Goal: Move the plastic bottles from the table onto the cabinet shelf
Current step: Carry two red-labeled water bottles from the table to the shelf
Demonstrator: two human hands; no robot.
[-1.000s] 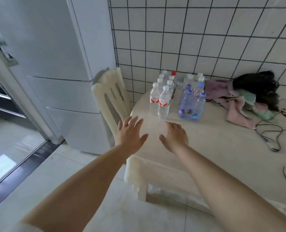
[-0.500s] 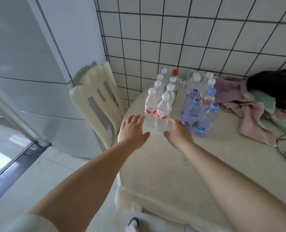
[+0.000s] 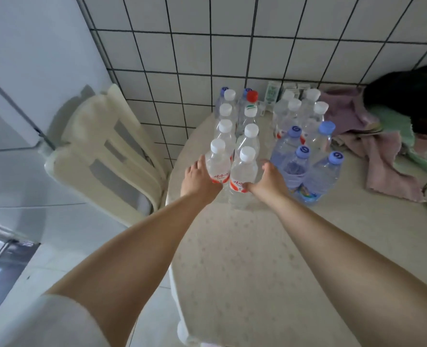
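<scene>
Both my hands have closed in: left hand (image 3: pixel 198 177) and right hand (image 3: pixel 270 180) cup the two front bottles (image 3: pixel 230 171) on the surface (image 3: pixel 245 246); every bottle remains unmoved.

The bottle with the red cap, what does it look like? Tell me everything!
The red-capped bottle is clear plastic with a round red screw cap and a bit of green and white print just below it. It stands upright near the back of the left cluster of bottles, close to the tiled wall, on the pale table. White-capped bottles crowd around it and hide its lower body. Neither hand touches it.
</scene>
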